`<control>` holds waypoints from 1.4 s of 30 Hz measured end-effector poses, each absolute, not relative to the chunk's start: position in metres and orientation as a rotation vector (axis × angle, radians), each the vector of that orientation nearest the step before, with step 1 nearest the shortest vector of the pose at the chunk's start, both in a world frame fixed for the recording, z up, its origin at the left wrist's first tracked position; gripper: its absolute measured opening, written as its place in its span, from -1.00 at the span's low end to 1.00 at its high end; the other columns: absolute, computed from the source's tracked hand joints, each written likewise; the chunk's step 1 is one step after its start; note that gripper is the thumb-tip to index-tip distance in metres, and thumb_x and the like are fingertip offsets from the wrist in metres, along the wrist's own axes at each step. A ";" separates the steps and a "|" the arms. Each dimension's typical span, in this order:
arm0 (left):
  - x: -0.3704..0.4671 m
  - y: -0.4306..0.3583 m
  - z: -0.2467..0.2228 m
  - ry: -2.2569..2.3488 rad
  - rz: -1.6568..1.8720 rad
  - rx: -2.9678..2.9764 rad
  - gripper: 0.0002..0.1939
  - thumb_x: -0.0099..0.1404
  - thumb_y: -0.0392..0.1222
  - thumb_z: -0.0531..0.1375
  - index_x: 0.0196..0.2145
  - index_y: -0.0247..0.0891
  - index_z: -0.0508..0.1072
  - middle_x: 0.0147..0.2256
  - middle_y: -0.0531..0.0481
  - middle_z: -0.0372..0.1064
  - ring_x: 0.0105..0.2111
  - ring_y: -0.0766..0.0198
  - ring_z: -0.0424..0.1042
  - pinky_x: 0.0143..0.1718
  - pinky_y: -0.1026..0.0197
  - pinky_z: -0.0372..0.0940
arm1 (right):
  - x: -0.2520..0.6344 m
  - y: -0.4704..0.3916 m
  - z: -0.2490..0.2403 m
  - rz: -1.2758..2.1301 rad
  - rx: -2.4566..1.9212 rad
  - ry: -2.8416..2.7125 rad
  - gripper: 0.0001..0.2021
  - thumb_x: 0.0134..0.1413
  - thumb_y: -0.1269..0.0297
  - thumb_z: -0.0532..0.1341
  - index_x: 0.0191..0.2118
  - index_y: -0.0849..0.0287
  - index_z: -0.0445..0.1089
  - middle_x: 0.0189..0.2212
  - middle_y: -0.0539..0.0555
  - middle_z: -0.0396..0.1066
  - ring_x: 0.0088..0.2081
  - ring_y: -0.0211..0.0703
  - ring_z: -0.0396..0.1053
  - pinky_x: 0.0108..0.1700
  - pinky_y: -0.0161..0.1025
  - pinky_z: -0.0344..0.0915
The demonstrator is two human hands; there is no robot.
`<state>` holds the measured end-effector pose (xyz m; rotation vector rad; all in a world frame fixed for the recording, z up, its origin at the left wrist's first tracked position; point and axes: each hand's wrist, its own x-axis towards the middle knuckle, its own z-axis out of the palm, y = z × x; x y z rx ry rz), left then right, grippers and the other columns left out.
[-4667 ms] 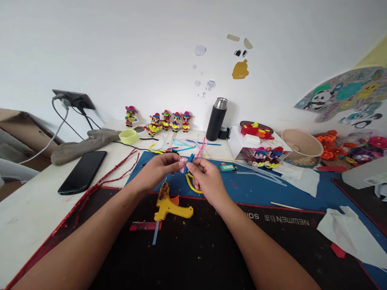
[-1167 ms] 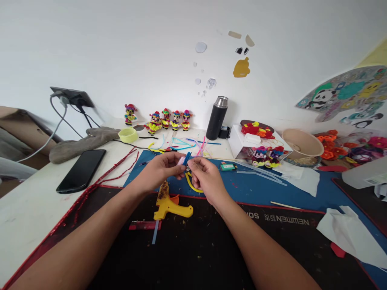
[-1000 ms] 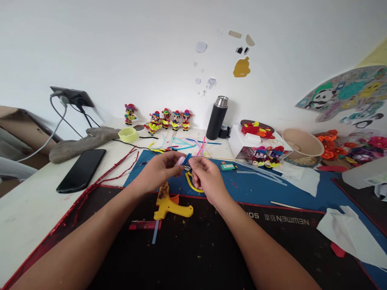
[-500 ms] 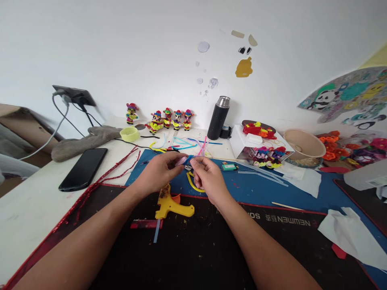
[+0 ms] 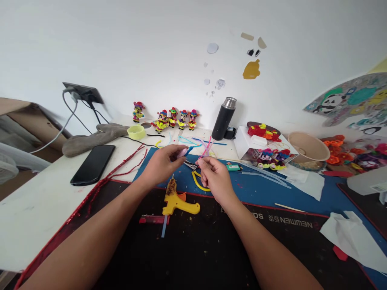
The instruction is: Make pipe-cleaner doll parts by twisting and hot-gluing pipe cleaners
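Observation:
My left hand (image 5: 165, 163) is closed on a small pale pink piece (image 5: 182, 152) with a blue fuzzy pipe cleaner (image 5: 189, 150) at its tip. To its right, my right hand (image 5: 213, 174) is closed in a pinch; whatever sits between thumb and forefinger is too small to make out. Pliers with yellow handles (image 5: 198, 183) lie on the blue mat below and between my hands, partly covered by my right hand. Closer to me, a yellow glue gun (image 5: 178, 203) rests on the black mat, a glue stick (image 5: 164, 226) poking out of its back end.
Several pipe-cleaner figures (image 5: 173, 117) stand along the wall, left of a black thermos (image 5: 224, 119). Loose pipe cleaners (image 5: 208, 146) lie behind my hands. A phone (image 5: 93, 164) and red glittery stems (image 5: 117, 169) are at left, a white box (image 5: 243, 141) at right.
My hands have drawn slightly apart, uncovering the pliers' jaws between them. The blue pipe cleaner now shows at my left fingertips, clear of my right hand. The whole view has shifted a little left.

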<state>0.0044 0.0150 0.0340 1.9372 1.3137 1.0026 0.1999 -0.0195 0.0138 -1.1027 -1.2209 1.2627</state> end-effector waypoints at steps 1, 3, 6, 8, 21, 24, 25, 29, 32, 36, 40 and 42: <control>0.003 0.017 0.033 1.342 1.032 1.943 -0.53 0.35 -0.03 0.25 0.12 -0.31 0.58 -0.10 -0.14 0.60 -0.22 0.13 0.50 -0.16 0.16 0.34 | 0.200 -0.019 0.014 1.257 -1.094 -1.201 -0.61 0.16 -0.13 0.35 -0.28 0.15 0.47 -0.69 -0.18 0.17 -0.70 -0.35 0.14 -0.64 -0.36 0.04; 0.000 0.021 0.031 1.393 1.080 1.968 -0.56 0.35 -0.05 0.24 0.10 -0.30 0.59 -0.12 -0.13 0.61 -0.21 0.12 0.51 -0.14 0.15 0.35 | 0.201 -0.016 0.015 1.259 -1.070 -1.120 -0.59 0.14 -0.15 0.36 -0.28 0.16 0.48 -0.69 -0.19 0.15 -0.70 -0.37 0.11 -0.65 -0.37 0.00; -0.004 0.027 0.027 1.434 1.140 1.961 -0.57 0.33 -0.08 0.23 0.09 -0.28 0.60 -0.10 -0.13 0.61 -0.19 0.11 0.53 -0.13 0.13 0.37 | 0.206 -0.012 0.016 1.243 -1.086 -1.063 -0.57 0.10 -0.18 0.39 -0.29 0.15 0.47 -0.69 -0.19 0.13 -0.71 -0.37 0.09 -0.67 -0.38 -0.06; -0.006 0.030 0.024 1.435 1.161 1.934 -0.55 0.32 -0.08 0.23 0.11 -0.28 0.59 -0.08 -0.14 0.61 -0.18 0.10 0.54 -0.12 0.12 0.38 | 0.213 -0.010 0.017 1.195 -1.121 -1.123 -0.57 0.12 -0.18 0.36 -0.29 0.14 0.46 -0.68 -0.19 0.15 -0.71 -0.36 0.11 -0.64 -0.37 0.01; -0.009 0.033 0.024 1.443 1.176 1.942 -0.53 0.32 -0.04 0.22 0.10 -0.29 0.60 -0.10 -0.15 0.62 -0.24 0.09 0.51 -0.17 0.13 0.38 | 0.255 -0.023 0.028 0.399 -1.782 -2.159 -0.83 0.37 0.21 0.20 -0.06 0.07 0.53 -0.35 0.03 0.58 -0.31 -0.07 0.50 -0.29 -0.23 0.20; -0.010 0.034 0.022 1.442 1.165 1.956 -0.53 0.32 -0.04 0.21 0.10 -0.30 0.59 -0.09 -0.17 0.61 -0.25 0.09 0.51 -0.16 0.12 0.38 | 0.255 -0.024 0.029 0.361 -1.818 -2.245 -0.84 0.35 0.24 0.25 -0.03 0.06 0.53 -0.20 0.08 0.63 -0.19 -0.03 0.53 -0.23 -0.22 0.19; -0.010 0.035 0.022 1.433 1.164 1.967 -0.53 0.32 -0.04 0.21 0.10 -0.30 0.59 -0.08 -0.18 0.61 -0.25 0.09 0.51 -0.16 0.12 0.38 | 0.254 -0.024 0.029 0.358 -1.828 -2.266 -0.84 0.35 0.25 0.26 -0.02 0.06 0.53 -0.16 0.09 0.64 -0.17 -0.02 0.54 -0.23 -0.22 0.19; -0.010 0.035 0.021 1.379 1.164 2.053 -0.52 0.34 -0.07 0.17 0.12 -0.31 0.58 -0.12 -0.18 0.59 -0.23 0.07 0.50 -0.15 0.11 0.37 | 0.253 -0.025 0.028 0.364 -1.860 -2.326 -0.86 0.34 0.27 0.28 -0.05 0.07 0.53 -0.17 0.10 0.64 -0.15 0.01 0.54 -0.23 -0.21 0.18; -0.010 0.035 0.021 1.349 1.159 2.106 -0.53 0.35 -0.07 0.15 0.10 -0.32 0.58 -0.16 -0.18 0.57 -0.23 0.06 0.50 -0.16 0.10 0.36 | 0.250 -0.025 0.026 0.375 -1.874 -2.321 -0.90 0.34 0.31 0.26 -0.11 0.08 0.54 -0.24 0.10 0.62 -0.18 0.01 0.53 -0.23 -0.22 0.17; -0.009 0.035 0.020 1.339 1.182 2.073 -0.55 0.33 -0.06 0.17 0.08 -0.29 0.59 -0.17 -0.17 0.57 -0.22 0.06 0.51 -0.14 0.09 0.36 | 0.247 -0.027 0.022 0.434 -1.842 -2.255 -0.92 0.30 0.36 0.26 -0.19 0.08 0.53 -0.29 0.08 0.60 -0.22 -0.02 0.51 -0.23 -0.23 0.16; -0.007 0.037 0.020 1.215 1.185 1.753 -0.54 0.27 0.03 0.23 0.01 -0.29 0.57 -0.29 -0.09 0.56 -0.31 0.10 0.51 -0.22 0.09 0.39 | 0.253 -0.029 0.016 0.561 -1.786 -2.066 -0.94 0.24 0.31 0.26 -0.28 0.08 0.48 -0.44 0.02 0.51 -0.36 -0.08 0.45 -0.30 -0.24 0.17; -0.005 0.038 0.020 1.099 1.139 1.545 -0.53 0.19 0.09 0.31 -0.05 -0.29 0.56 -0.38 -0.02 0.53 -0.38 0.12 0.51 -0.28 0.10 0.40 | 0.259 -0.028 0.014 0.652 -1.753 -1.916 -0.89 0.25 0.21 0.23 -0.29 0.08 0.44 -0.51 -0.02 0.44 -0.46 -0.13 0.39 -0.37 -0.26 0.18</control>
